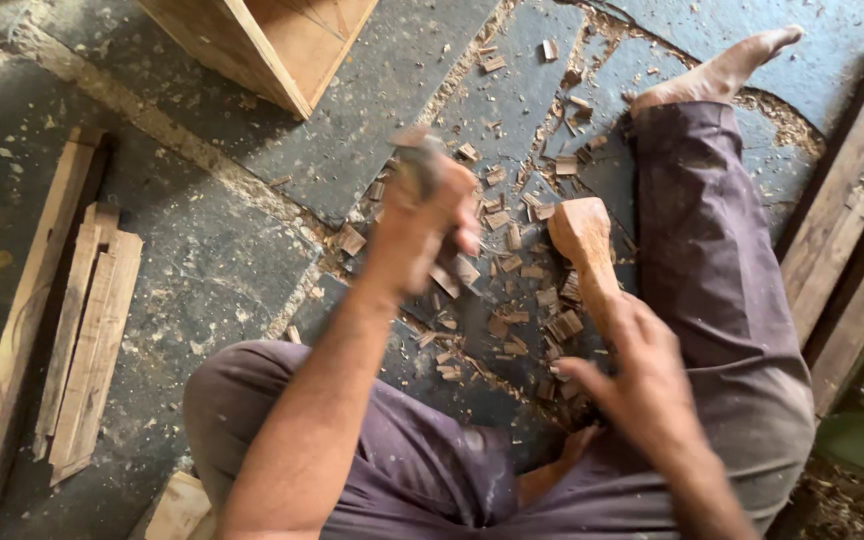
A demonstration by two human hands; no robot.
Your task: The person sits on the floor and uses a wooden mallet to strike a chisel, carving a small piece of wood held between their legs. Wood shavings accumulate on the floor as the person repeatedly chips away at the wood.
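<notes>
I sit on a dark stone floor (232, 270) with my legs folded. My left hand (422, 225) is raised and motion-blurred, shut on a short tool (417, 160) whose dark head shows above the fist. My right hand (642, 375) grips the lower end of a carved wooden piece (584, 240), which stands tilted on the floor with its rounded, thicker end away from me. The tool hangs to the left of the wooden piece, apart from it. Wood chips (512, 290) litter the floor between my hands.
An open wooden box (272, 45) stands at the top left. Several slats (92, 330) and a long plank (12, 350) lie on the left. More planks (842, 230) lie along the right. My right leg stretches forward to a bare foot (727, 65). A wood block (177, 508) sits by my left knee.
</notes>
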